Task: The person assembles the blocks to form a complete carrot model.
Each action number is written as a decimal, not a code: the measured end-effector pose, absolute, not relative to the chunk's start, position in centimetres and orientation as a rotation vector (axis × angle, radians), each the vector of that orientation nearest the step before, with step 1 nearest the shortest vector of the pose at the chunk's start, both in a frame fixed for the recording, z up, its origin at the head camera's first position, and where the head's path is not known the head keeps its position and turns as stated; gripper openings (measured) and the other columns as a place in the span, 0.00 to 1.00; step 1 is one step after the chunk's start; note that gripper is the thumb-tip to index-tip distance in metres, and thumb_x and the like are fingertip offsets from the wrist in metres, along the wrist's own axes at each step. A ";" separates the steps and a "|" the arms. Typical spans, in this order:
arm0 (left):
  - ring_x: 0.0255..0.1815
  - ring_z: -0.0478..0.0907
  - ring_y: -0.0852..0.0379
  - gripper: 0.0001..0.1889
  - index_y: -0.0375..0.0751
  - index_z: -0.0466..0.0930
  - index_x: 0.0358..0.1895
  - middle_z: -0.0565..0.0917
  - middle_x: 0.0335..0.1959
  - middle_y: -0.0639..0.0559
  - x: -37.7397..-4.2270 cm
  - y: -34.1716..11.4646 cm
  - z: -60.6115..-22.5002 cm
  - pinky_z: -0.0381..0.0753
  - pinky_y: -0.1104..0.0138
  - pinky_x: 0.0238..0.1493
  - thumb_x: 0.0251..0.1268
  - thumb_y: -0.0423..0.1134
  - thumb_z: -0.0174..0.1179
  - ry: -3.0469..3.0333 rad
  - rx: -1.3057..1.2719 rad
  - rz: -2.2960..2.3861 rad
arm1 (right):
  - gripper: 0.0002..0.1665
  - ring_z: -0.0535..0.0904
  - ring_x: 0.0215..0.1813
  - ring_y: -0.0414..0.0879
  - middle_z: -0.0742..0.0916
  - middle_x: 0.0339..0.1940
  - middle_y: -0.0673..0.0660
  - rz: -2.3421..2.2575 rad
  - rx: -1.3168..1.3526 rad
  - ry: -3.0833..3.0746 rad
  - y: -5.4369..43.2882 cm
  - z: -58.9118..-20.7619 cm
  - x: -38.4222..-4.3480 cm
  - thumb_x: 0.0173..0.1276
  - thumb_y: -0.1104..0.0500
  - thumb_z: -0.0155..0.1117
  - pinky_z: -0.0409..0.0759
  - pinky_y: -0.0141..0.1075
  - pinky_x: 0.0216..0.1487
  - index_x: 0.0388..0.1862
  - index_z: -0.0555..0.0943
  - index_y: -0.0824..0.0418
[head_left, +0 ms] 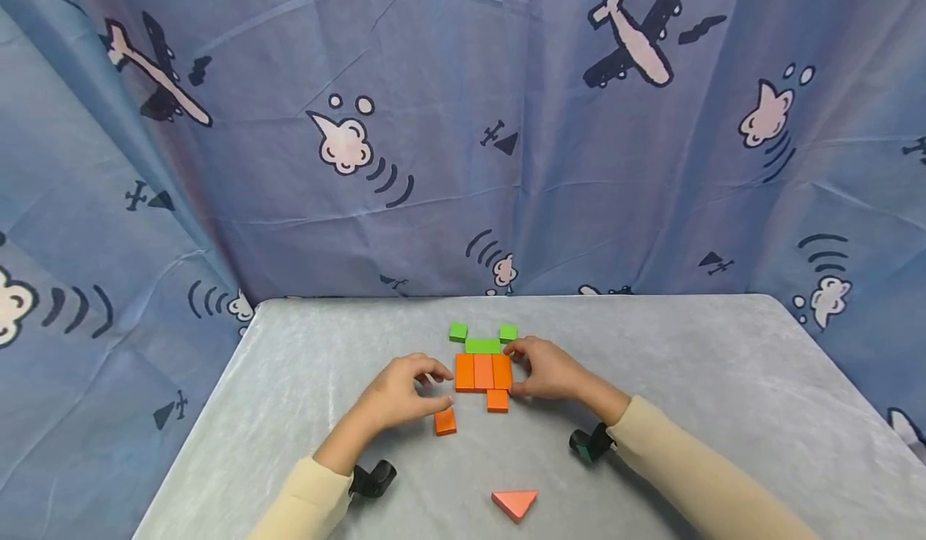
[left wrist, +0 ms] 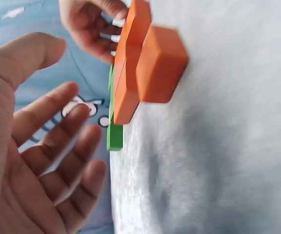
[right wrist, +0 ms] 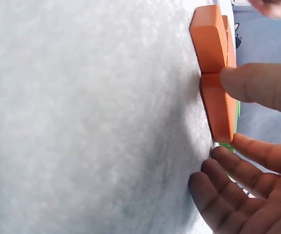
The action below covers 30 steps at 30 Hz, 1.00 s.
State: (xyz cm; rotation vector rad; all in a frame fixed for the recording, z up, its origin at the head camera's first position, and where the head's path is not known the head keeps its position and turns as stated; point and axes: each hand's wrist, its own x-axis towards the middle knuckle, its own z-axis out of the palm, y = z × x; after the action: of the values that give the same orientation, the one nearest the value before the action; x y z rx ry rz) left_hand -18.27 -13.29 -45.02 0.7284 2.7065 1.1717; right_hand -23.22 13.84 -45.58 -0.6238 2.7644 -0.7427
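Note:
Three orange blocks [head_left: 483,372] lie side by side as one rectangle. A green oblong block [head_left: 482,346] adjoins their far edge, and a small orange block [head_left: 497,401] adjoins their near edge. My right hand [head_left: 550,370] holds the rightmost orange block [right wrist: 216,105] by its right side, thumb at the near corner and index finger at the far one. Left of the rectangle, my left hand [head_left: 407,389] hovers with spread, bent fingers around nothing. Just below that thumb lies a loose orange block [head_left: 444,422], also large in the left wrist view.
Two small green cubes, one left [head_left: 458,332] and one right [head_left: 509,333], stand beyond the green oblong. A salmon triangular block [head_left: 514,505] lies near the front of the grey-covered table [head_left: 651,339]. Behind hangs a blue curtain [head_left: 434,202] with airplane prints.

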 end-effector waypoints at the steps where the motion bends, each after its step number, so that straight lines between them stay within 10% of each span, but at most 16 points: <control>1: 0.40 0.80 0.55 0.15 0.47 0.84 0.46 0.83 0.43 0.52 -17.8 -13.3 -45.0 0.79 0.65 0.42 0.56 0.45 0.68 2.713 0.726 1.140 | 0.32 0.74 0.39 0.44 0.83 0.44 0.56 -0.741 -0.622 2.765 13.9 -45.6 -23.2 0.47 0.57 0.78 0.77 0.39 0.45 0.53 0.79 0.63; 30: 0.32 0.73 0.63 0.14 0.43 0.82 0.39 0.77 0.34 0.55 -15.6 -11.1 -47.4 0.75 0.73 0.34 0.46 0.34 0.72 2.845 0.506 1.127 | 0.33 0.74 0.41 0.45 0.82 0.43 0.54 -0.740 -0.571 2.778 13.8 -45.9 -23.0 0.47 0.54 0.80 0.77 0.39 0.47 0.52 0.79 0.60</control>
State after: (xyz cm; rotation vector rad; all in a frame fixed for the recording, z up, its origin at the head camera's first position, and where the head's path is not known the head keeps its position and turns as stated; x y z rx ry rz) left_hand -15.56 -11.12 -47.39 0.5061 2.8453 1.1269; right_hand -23.03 13.79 -45.89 -0.5708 2.7779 -0.7397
